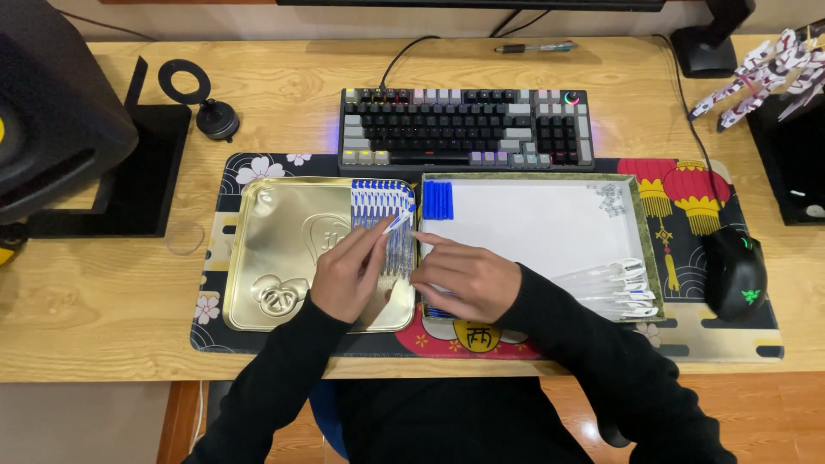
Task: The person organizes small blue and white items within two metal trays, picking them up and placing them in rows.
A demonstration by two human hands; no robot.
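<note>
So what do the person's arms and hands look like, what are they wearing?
Both arms are in long black sleeves reaching the wrists. The left hand and right hand are bare, with no gloves, rings or watch showing.

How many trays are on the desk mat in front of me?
2. A gold metal tray lies on the left under the left hand; a white-lined tray lies to its right, by the right hand. None seems hidden.
</note>
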